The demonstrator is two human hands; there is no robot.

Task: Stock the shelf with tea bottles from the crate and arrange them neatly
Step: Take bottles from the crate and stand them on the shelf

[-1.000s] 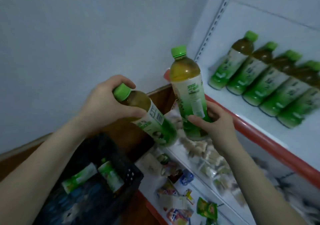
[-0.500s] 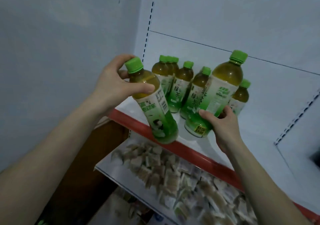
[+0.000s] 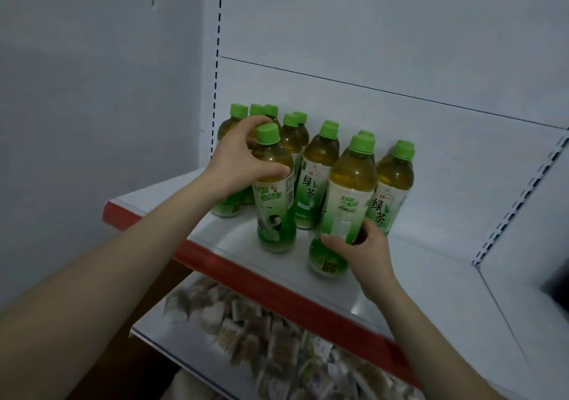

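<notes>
We see a person's two bare arms reaching up to a white shelf (image 3: 271, 264) with a red front strip (image 3: 234, 264), each hand holding one tea bottle. The left hand (image 3: 240, 159) is curled round the shoulder of the left bottle (image 3: 275, 212), thumb across the front and fingers behind the green cap. The right hand (image 3: 368, 247) grips the right bottle (image 3: 346, 205) low down, near its base. Both bottles stand with their long axes nearly upright, caps up, in the front part of the shelf; we cannot tell whether their bases already rest on it. The rows of stocked bottles (image 3: 317, 168) lie directly behind them, farther from the person and toward the back panel, so we judge the coming move to be a short push straight back to close up the rows. The right bottle sits nearer the front edge and has farther to go. Below, a lower shelf (image 3: 160, 338) holds blurred pale packets (image 3: 246, 322).
</notes>
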